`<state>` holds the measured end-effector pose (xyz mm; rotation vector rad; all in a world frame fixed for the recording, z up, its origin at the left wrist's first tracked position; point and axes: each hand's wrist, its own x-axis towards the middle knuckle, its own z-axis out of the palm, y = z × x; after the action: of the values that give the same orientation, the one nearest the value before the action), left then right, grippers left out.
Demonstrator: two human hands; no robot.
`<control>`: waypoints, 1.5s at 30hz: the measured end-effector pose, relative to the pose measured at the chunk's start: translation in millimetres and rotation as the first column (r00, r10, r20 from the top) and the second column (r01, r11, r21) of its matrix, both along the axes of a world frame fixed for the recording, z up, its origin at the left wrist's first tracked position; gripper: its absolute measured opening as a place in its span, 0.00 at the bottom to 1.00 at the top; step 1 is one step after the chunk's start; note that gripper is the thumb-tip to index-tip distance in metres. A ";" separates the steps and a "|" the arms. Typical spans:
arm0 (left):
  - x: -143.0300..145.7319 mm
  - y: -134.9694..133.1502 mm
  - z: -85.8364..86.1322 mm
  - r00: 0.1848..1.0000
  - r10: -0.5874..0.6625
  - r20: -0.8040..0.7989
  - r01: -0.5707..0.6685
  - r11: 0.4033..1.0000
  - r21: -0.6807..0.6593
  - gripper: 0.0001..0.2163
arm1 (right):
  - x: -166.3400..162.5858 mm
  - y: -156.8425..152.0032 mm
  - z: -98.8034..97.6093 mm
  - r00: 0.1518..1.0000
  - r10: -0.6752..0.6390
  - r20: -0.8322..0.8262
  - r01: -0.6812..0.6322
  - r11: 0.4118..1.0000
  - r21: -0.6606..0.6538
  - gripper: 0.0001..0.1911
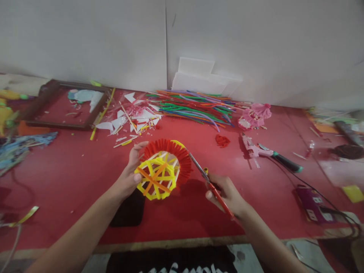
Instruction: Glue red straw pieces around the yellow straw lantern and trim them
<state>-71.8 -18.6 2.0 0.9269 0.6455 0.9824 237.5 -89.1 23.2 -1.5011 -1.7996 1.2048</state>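
Note:
My left hand [129, 170] grips a pipe-cleaner wheel [156, 178] by its left side, fingers behind and thumb on the front. Yellow and orange spokes cross its front ring, pale sticks run to the back, and a fringe of red pipe cleaners [184, 167] circles the far rim. In my right hand [227, 193] is a pair of scissors [212, 185] with red handles. The blades point up and left, their tips at the upper right of the red fringe; whether they touch it I cannot tell. A dark flat object [129, 208] lies partly hidden under the wheel.
A heap of coloured pipe cleaners [193, 108] lies at the back, with paper scraps [145, 115] to its left. A brown frame [34, 113] is at far left. On the right are a pink glue gun [251, 148], a green-and-black-handled tool [287, 163] and a purple box [313, 204].

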 end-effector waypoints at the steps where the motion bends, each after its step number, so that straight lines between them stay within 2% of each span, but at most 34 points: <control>1: -0.1 -0.1 -0.6 1.000 -0.003 -0.002 0.003 1.000 0.000 0.44 | 0.3 0.1 -0.1 1.000 0.000 0.001 0.000 1.000 0.001 0.38; 11: 3.6 -3.4 5.5 1.000 -0.019 -0.006 0.019 0.999 -0.039 0.44 | 2.8 0.3 0.4 1.000 -0.024 0.000 0.024 0.999 -0.024 0.38; 17: 4.1 -2.1 5.5 0.998 -0.044 -0.041 0.045 0.998 0.033 0.43 | 0.5 -0.3 -2.1 0.999 -0.051 0.005 0.051 0.998 -0.020 0.38; 24: 4.1 -2.2 4.5 0.999 0.015 -0.051 -0.014 0.999 0.033 0.43 | 0.1 -1.0 -7.2 0.998 -0.068 -0.003 0.068 0.998 -0.010 0.38; 30: 2.2 -1.3 5.2 0.998 -0.018 -0.058 0.020 0.999 0.029 0.43 | -3.9 -3.2 -9.0 0.997 -0.072 -0.017 0.071 0.997 -0.016 0.35; 36: -1.7 -2.2 5.2 0.995 0.004 -0.096 -0.002 1.000 0.019 0.44 | -5.2 -4.1 -11.0 0.997 -0.081 -0.003 0.081 0.996 -0.025 0.34; 45: -5.5 1.7 -8.4 0.999 0.008 -0.053 -0.003 0.996 0.090 0.39 | 1.4 0.2 -12.9 0.997 -0.051 0.057 0.054 0.998 -0.044 0.32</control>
<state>-77.3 -16.9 -6.5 1.0342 0.6529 1.0012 238.9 -88.9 10.2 -1.6130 -1.7678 1.1971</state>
